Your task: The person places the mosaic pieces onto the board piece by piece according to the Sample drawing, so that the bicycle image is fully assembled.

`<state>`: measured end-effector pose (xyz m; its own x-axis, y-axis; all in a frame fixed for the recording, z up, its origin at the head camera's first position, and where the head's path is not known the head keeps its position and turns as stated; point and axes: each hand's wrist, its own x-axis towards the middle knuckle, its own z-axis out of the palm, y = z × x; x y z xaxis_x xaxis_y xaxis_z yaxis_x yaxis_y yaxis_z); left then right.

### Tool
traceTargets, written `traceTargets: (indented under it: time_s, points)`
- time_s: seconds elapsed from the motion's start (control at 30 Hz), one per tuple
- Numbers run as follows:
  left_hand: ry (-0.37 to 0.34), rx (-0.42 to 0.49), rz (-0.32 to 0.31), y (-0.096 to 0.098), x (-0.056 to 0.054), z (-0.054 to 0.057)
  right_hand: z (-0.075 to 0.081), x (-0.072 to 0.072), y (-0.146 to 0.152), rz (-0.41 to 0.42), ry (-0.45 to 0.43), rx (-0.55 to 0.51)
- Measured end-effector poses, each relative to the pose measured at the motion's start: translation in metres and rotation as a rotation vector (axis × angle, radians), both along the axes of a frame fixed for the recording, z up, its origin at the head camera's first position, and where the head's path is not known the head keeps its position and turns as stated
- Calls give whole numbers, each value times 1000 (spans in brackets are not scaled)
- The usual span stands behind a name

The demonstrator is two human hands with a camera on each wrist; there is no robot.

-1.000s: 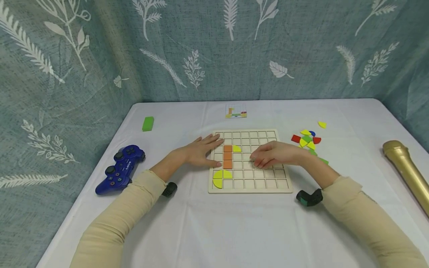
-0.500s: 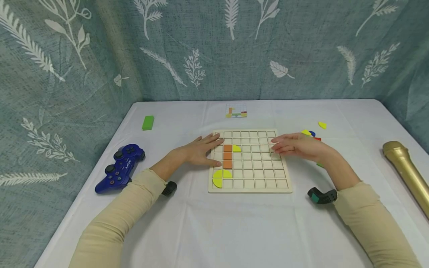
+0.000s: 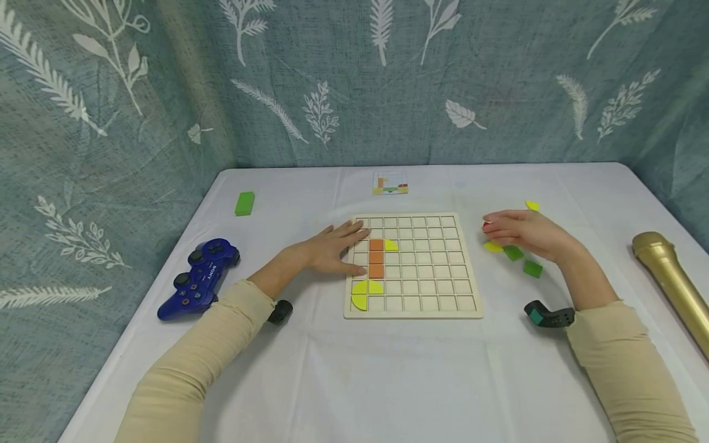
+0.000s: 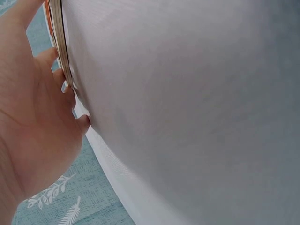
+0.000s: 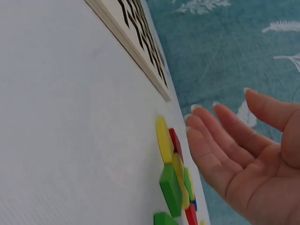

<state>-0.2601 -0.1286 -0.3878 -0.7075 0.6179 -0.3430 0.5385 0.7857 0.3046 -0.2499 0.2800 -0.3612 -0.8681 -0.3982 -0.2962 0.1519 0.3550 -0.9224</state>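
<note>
A wooden grid board lies on the table in the head view. Several orange squares and yellow quarter-circles sit in its left cells. My left hand rests with fingers spread on the board's left edge; its fingers also show along that edge in the left wrist view. My right hand is over the loose pieces to the right of the board, partly hiding them. In the right wrist view, its fingers are loosely bent and hold nothing, beside a green block, a yellow piece and a red piece.
A small printed pattern card lies behind the board. A green block stands at the back left, with a blue game controller in front of it. At the far right lies a gold microphone-shaped object. A patterned curtain hangs behind.
My right hand has left the middle of the board and moved right to the loose pieces, its fingers loosening. The left hand and the pieces on the board have stayed put.
</note>
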Motion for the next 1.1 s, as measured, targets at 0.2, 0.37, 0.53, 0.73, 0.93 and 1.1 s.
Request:
traceTargets:
  time_s: [0.2,0.37,0.53,0.73,0.93,1.1]
  points:
    - [-1,-1,7,0,1,0,3,0,8,-8,64,212]
    - [9,-7,10,0,1,0,3,0,8,9,73,300]
    - [6,-9,19,1,1,0,0,-1,4,13,63,296]
    - [4,-10,14,1,2,0,-3,2,2,42,136,363]
    - [6,-10,10,1,2,1,-4,3,0,81,221,365]
    - [2,-11,15,1,2,1,-8,3,0,94,253,356]
